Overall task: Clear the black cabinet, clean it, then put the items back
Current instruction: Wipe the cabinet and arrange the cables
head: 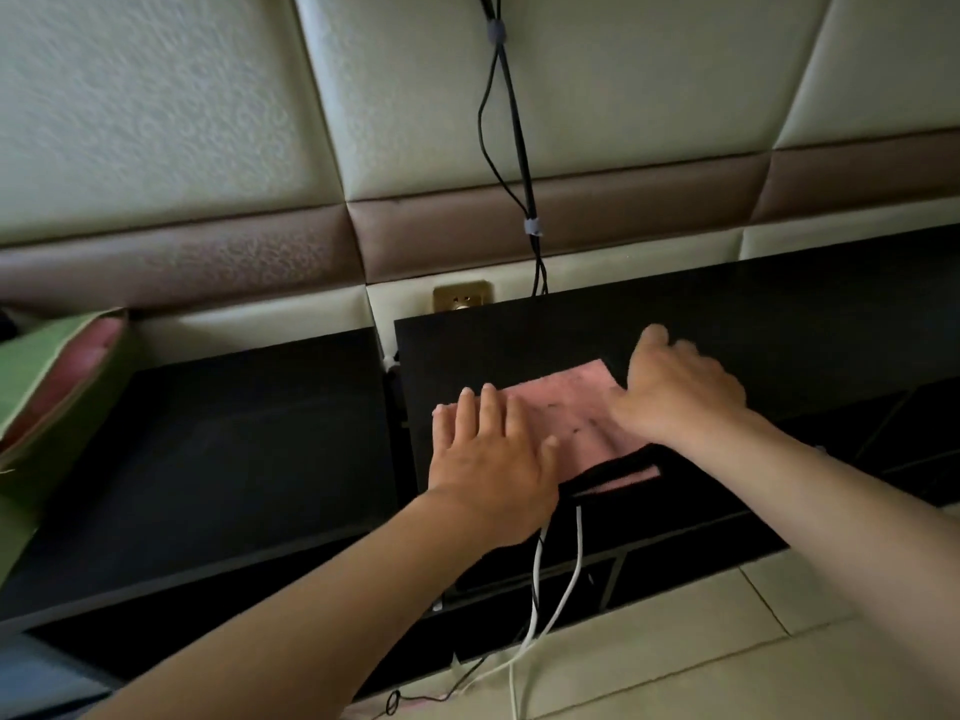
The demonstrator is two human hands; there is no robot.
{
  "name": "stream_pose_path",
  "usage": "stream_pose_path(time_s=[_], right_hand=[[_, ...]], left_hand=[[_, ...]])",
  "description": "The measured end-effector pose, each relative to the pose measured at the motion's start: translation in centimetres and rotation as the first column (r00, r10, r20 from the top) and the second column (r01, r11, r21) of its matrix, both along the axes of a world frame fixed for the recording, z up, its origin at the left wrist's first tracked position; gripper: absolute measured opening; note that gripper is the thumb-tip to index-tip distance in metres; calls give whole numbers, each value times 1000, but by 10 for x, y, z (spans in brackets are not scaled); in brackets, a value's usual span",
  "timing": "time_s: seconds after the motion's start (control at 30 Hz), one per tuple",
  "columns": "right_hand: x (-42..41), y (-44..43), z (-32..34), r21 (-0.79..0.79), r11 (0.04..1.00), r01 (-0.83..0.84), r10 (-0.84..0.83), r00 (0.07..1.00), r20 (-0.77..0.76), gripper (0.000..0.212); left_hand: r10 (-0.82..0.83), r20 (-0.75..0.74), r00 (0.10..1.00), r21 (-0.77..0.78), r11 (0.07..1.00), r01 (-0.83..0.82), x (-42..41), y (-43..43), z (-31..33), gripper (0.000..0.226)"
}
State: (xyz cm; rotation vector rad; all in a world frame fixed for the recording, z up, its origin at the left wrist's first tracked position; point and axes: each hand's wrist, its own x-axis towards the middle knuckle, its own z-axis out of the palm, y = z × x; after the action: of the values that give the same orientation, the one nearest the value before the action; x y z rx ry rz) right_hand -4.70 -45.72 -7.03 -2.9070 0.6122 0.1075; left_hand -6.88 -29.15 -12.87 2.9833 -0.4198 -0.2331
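**Forearms crossing the cabinet front, both hands on a pink cloth (pixel 561 402)**

Bare forearms are reaching in from the bottom edge, passing over pale floor tiles (pixel 727 646) and the front edge of the low black cabinet (pixel 753 330). The left hand (pixel 488 459) is lying flat on the near left part of the pink cloth, its grip spread, fingers straight and pressing down. The right hand (pixel 680 392) is resting on the cloth's right side. Blur is hiding its fingers, so I cannot tell whether its grip is pinching the fabric or only pressing.

The cloth is sitting on the cabinet's flat top near the left end of this unit, its near edge reaching the front lip. Dark top surface is stretching away to the right and back toward the wall.

Just below the cloth's near edge, a black slotted strip (pixel 613 457) is showing pink through its opening. Two white cables (pixel 537 574) are hanging down the cabinet front under the left hand and trailing onto the floor. A narrow gap is separating this unit from a second black unit (pixel 234 433) on the left, where a green and pink paper bag (pixel 57 387) is overlapping the far end. Black cables (pixel 511 122) are dropping down the padded cream and brown wall (pixel 156 122) behind the cabinet, beside a brass socket plate (pixel 462 299).
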Motion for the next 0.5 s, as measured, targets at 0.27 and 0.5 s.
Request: stream_pose_path(time_s=[0.27,0.5], right_hand=[[10,20,-52,-7,776,-630,627,773,-98,61],[10,31,-46,-22,751,-660,650,745,-150,72]], left_hand=[[-72,-32,997,117,990,75,24,21,6,67],[-8,-33,999,117,993,12,38,12,2,62]])
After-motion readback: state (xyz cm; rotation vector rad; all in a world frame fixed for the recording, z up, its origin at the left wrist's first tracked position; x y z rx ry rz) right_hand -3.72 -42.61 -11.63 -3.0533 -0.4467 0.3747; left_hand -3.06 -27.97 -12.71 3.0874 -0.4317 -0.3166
